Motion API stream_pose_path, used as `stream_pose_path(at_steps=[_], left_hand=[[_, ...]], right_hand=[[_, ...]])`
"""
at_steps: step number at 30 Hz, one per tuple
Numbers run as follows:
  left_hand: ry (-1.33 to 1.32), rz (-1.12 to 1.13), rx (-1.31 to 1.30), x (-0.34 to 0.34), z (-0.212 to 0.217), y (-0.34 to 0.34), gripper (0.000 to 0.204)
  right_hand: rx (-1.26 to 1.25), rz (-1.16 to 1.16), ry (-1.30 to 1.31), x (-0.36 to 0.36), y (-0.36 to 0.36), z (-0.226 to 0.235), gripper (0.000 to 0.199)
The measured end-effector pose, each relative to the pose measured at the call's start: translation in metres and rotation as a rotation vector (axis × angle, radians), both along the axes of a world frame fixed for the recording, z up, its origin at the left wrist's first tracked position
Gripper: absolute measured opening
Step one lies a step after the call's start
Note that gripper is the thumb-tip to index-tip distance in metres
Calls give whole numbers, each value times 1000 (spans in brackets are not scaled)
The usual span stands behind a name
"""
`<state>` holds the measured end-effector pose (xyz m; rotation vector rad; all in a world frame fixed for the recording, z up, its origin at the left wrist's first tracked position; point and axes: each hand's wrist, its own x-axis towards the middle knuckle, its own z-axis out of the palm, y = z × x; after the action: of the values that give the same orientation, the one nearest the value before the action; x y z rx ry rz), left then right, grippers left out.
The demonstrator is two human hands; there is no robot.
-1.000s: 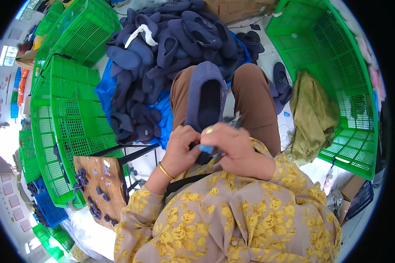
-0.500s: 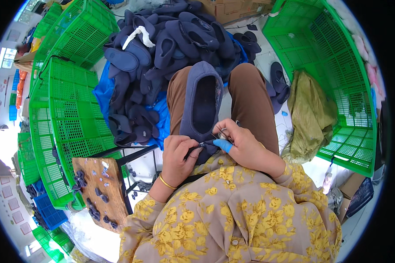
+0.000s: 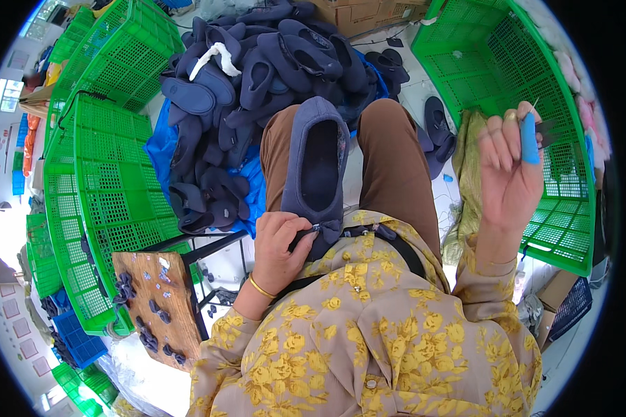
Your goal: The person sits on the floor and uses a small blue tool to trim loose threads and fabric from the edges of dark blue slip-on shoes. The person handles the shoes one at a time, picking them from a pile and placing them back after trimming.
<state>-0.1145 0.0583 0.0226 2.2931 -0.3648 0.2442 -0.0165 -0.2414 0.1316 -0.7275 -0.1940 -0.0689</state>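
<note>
A navy slip-on shoe [image 3: 293, 163] rests upright between my knees, its opening facing me. My left hand [image 3: 278, 247] is closed on its near end, pinching the fabric beside a small dark bow [image 3: 328, 230]. Up at the right, well away from the shoe, is my raised right hand [image 3: 504, 153], palm toward me and fingers curled. A blue wrap [image 3: 530, 139] covers one of its digits. A thin needle [image 3: 535, 104] sticks out at the fingertips. A dark blurred shape beside them is hard to make out.
A heap of navy shoes [image 3: 257, 76] lies on a blue sheet ahead. Green crates [image 3: 118, 201] stand left and another green crate [image 3: 556, 236] right, beside an olive sack [image 3: 469, 184]. Small dark bows lie on a wooden stool [image 3: 136, 267] at my left.
My right hand has left the shoe's near end and swung up and out to the right with the needle. My left hand keeps its hold on the shoe.
</note>
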Motion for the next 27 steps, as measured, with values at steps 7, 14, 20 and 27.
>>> stream_pose_path(at_steps=[7,14,20,27], left_hand=[[8,-6,-6,0,-1,0,23],[11,-5,-27,0,1,0,23],[11,-4,-29,0,0,-2,23],[-16,-21,-6,2,2,-2,24]], right_hand=[[-982,303,60,-42,61,-63,11],[-1226,523,-80,-46,81,-78,18],[-1282,585,-81,-42,83,-72,18],[-1361,560,-154,-41,87,-78,16]])
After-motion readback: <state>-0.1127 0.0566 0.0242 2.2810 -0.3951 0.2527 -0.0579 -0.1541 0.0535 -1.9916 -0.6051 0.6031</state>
